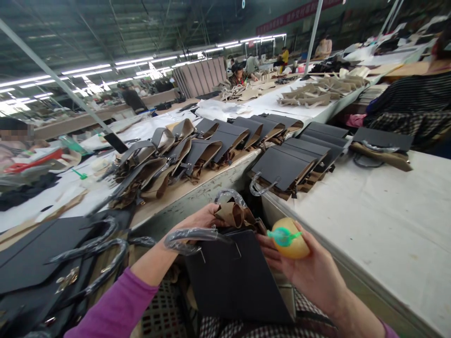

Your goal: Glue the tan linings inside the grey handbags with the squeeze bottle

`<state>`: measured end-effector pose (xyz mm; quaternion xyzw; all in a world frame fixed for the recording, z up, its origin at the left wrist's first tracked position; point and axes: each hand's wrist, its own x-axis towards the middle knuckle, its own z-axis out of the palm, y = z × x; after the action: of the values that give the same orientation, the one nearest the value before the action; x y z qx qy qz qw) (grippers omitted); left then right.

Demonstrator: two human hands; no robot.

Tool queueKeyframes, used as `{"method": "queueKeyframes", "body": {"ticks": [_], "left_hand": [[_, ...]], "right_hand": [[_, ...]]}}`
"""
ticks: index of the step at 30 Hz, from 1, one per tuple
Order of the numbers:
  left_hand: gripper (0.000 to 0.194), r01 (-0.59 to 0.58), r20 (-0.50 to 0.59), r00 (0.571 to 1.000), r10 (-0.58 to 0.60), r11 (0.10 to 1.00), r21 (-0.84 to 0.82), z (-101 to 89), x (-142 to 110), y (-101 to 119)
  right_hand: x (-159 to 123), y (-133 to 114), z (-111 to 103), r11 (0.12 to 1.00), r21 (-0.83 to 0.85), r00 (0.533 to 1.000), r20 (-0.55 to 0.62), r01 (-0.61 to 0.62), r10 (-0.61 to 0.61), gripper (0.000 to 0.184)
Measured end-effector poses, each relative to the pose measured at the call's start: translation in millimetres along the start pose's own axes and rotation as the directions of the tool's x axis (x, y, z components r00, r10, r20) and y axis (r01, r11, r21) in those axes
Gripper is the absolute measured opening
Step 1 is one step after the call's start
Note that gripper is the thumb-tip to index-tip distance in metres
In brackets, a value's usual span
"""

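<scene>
A black handbag (232, 277) rests tilted on my lap, its plastic-wrapped handles standing at the top and its brown lining (234, 213) bulging from the opening. My left hand (206, 217) grips the bag's far top edge by the lining, with the forearm passing behind the near handle (192, 234). My right hand (310, 263) holds a yellow squeeze bottle (294, 246) with a green nozzle (283, 236), pinned by the thumb. The outstretched fingers of that hand reach to the bag's right side, where their tips are partly hidden.
Rows of similar black bags (285, 164) lie on the tables ahead. Unfinished bags (42, 253) are stacked at my left. A white-covered table (387, 211) stands at my right, its edge near my right arm. A plastic crate (164, 310) sits below. Other people work farther off.
</scene>
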<state>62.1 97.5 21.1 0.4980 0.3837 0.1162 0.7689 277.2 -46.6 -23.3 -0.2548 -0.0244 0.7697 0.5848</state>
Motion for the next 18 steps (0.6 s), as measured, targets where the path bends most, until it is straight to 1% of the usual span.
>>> {"method": "queueKeyframes", "body": {"ticks": [2, 4, 6, 10, 12, 15, 16, 18], "left_hand": [[0.027, 0.022, 0.004, 1.0, -0.022, 1.0, 0.021, -0.3, 1.3, -2.5], [0.024, 0.027, 0.025, 0.999, -0.029, 0.997, 0.073, -3.8, 5.8, -5.3], [0.023, -0.002, 0.046, 0.999, -0.003, 0.994, 0.112, -9.0, 11.3, -8.4], [0.028, -0.041, 0.099, 0.995, 0.026, 0.988, 0.151, -16.9, 18.8, -16.7], [0.029, -0.054, 0.127, 0.991, 0.034, 0.986, 0.16, -16.6, 20.9, -20.9], [0.027, -0.08, 0.152, 0.987, 0.055, 0.983, 0.166, -12.0, 22.4, -23.8], [0.028, -0.09, 0.156, 0.986, 0.064, 0.982, 0.164, -10.3, 22.3, -23.8], [0.03, -0.103, 0.157, 0.984, 0.078, 0.981, 0.162, -8.2, 21.1, -23.4]], "right_hand": [[7.4, 4.3, 4.0, 0.999, 0.05, 0.998, 0.061, 0.004, -0.007, 0.042], [13.1, 7.0, 7.6, 0.995, 0.095, 0.996, 0.079, 0.042, -0.05, 0.037], [16.2, 9.3, 10.4, 0.99, 0.122, 0.995, 0.055, 0.07, -0.077, 0.033], [17.1, 11.1, 15.7, 0.991, 0.109, 0.997, -0.006, 0.078, -0.078, 0.031], [18.1, 8.7, 19.7, 0.985, 0.089, 0.989, -0.007, 0.145, -0.144, 0.031], [22.8, 3.5, 25.5, 0.964, 0.072, 0.966, 0.014, 0.255, -0.257, 0.032], [24.7, 2.1, 26.9, 0.962, 0.069, 0.963, 0.025, 0.264, -0.267, 0.031], [27.1, 0.3, 28.4, 0.968, 0.063, 0.967, 0.056, 0.245, -0.248, 0.028]]}}
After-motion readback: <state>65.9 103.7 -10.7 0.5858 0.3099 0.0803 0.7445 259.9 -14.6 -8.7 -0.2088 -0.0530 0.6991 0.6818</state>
